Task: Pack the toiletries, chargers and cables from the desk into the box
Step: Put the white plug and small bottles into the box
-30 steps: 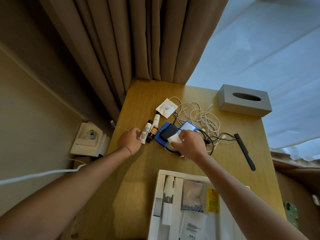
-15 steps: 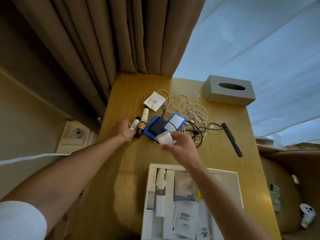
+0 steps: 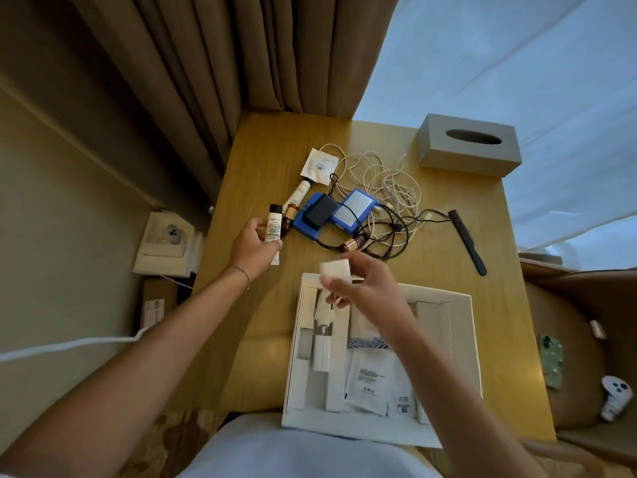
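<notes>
We see the left hand [image 3: 253, 248] with fingers curled round a small white tube with a dark cap [image 3: 273, 226], lifted just beside the other bottles on the wooden desk [image 3: 458, 298]. The right hand [image 3: 362, 282] pinches a white cube charger [image 3: 335, 269] over the far edge of the open white cardboard box [image 3: 474, 339]. Tangled white cables [image 3: 382, 177] and a blue power bank [image 3: 351, 215] lie on the desk beyond the box.

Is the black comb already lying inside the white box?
No, the black comb lies on the wooden desk, beyond the white box and to the right of the tangled cables.
</notes>
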